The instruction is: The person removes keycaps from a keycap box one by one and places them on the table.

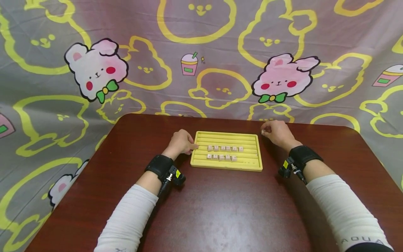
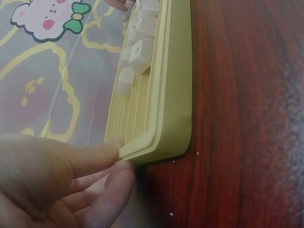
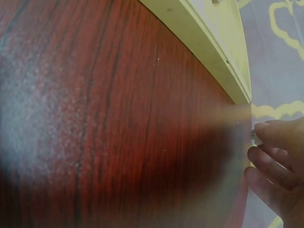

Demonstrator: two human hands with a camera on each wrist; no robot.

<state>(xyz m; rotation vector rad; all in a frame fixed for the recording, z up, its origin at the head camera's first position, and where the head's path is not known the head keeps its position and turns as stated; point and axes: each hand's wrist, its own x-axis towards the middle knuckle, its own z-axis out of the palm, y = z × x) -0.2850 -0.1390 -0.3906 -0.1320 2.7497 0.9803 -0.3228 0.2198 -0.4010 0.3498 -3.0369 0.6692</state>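
A shallow yellow ridged tray [image 1: 248, 141] lies on the table, holding two rows of small white keycaps [image 1: 221, 158]; one in the left wrist view bears a letter N [image 2: 141, 56]. My left hand [image 1: 182, 142] pinches the tray's left edge, thumb on top and a finger below the rim in the left wrist view. Off the tray's far right corner, my right hand [image 1: 278, 133] holds a small white keycap [image 3: 258, 132] between thumb and fingertip. Fingers cover most of that keycap, so its marking cannot be read.
The dark reddish-brown wooden table [image 1: 239, 210] has rounded far corners. Behind it hangs a grey curtain [image 1: 220, 52] printed with rabbits and yellow outlines. Black wrist straps with cameras [image 1: 171, 175] sit on both wrists. Several tiny white specks dot the wood.
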